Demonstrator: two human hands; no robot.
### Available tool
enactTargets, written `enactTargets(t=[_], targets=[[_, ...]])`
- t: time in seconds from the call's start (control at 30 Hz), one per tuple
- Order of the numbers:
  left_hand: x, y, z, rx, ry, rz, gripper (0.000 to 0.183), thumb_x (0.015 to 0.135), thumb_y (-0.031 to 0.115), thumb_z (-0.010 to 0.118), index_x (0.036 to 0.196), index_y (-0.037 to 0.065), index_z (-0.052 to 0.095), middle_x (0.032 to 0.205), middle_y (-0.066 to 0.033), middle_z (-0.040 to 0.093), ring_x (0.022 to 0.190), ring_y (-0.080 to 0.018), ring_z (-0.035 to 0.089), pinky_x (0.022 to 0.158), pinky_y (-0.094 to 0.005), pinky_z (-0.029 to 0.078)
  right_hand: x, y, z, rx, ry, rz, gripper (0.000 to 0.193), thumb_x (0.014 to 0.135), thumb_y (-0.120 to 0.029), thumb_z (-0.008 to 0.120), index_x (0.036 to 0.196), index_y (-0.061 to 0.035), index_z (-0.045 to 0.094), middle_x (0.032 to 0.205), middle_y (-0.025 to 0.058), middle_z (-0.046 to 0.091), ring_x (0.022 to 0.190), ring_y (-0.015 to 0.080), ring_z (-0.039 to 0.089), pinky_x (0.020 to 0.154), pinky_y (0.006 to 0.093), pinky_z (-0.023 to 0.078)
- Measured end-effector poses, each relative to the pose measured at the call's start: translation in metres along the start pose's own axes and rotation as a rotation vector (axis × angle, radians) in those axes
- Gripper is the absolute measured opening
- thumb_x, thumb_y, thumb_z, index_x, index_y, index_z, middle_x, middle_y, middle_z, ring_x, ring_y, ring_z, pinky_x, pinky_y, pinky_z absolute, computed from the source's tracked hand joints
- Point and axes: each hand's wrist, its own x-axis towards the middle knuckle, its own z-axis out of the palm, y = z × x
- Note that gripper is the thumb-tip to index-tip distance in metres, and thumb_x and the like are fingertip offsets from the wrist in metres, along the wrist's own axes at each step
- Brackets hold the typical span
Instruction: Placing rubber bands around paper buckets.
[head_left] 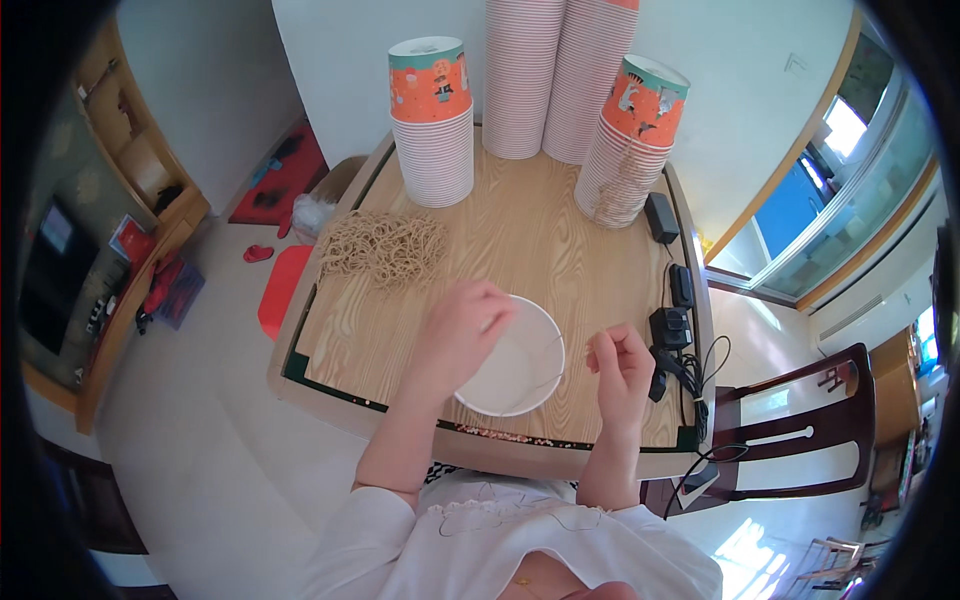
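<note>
A round white paper tub (515,365) stands on the wooden table near its front edge, its mouth facing up. Over its left rim is my left hand (465,335), fingers bent together and slightly smeared; what they hold, if anything, is hidden. My right hand (622,365) is raised just right of the tub, apart from it, with fingers curled in a pinch; anything in them is too small to name. A faint thin line shows along the tub's right inner side. Beyond my left hand lies a loose tangled heap of tan twine (382,248).
Nested tubs stand upside down in a left stack (435,150), a right stack (630,145) with tan strands hanging on it, and tall stacks (522,80) behind. Black power adapters (670,328) and cables line the table's right edge. A dark wooden chair (800,430) stands at right.
</note>
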Motion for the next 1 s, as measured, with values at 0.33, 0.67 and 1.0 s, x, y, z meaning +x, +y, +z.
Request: enactTargets(t=[0.33, 0.67, 1.0], targets=[[-0.012, 0.015, -0.003, -0.735, -0.203, -0.216, 0.016, 0.086, 0.011, 0.063, 0.096, 0.000, 0.068, 0.088, -0.0071, 0.066, 0.080, -0.0146, 0.063, 0.071, -0.0261, 0.048, 0.002, -0.001, 0.028, -0.310, -0.117, -0.246, 0.005, 0.083, -0.003, 0.064, 0.081, -0.0004, 0.060, 0.071, 0.0031, 0.059, 0.060, 0.0079, 0.052, 0.055, 0.0213, 0.042], [0.003, 0.018, -0.006, -1.024, -0.248, -0.433, 0.011, 0.086, 0.006, 0.061, 0.092, -0.001, 0.067, 0.089, -0.0062, 0.067, 0.084, -0.0123, 0.062, 0.077, -0.0266, 0.050, -0.005, 0.001, 0.041, -0.372, -0.308, -0.183, 0.012, 0.079, -0.006, 0.070, 0.079, -0.0010, 0.059, 0.071, 0.0088, 0.059, 0.055, 0.0159, 0.056, 0.051, 0.0265, 0.045], [0.030, -0.010, -0.003, -0.913, -0.367, -0.457, 0.010, 0.088, 0.008, 0.058, 0.085, -0.001, 0.063, 0.081, -0.0051, 0.065, 0.072, -0.0127, 0.061, 0.068, -0.0267, 0.049, 0.017, 0.030, 0.008, -0.285, -0.172, -0.136, 0.007, 0.087, -0.004, 0.060, 0.091, 0.0000, 0.062, 0.075, 0.0006, 0.061, 0.069, 0.0077, 0.054, 0.065, 0.0211, 0.043]])
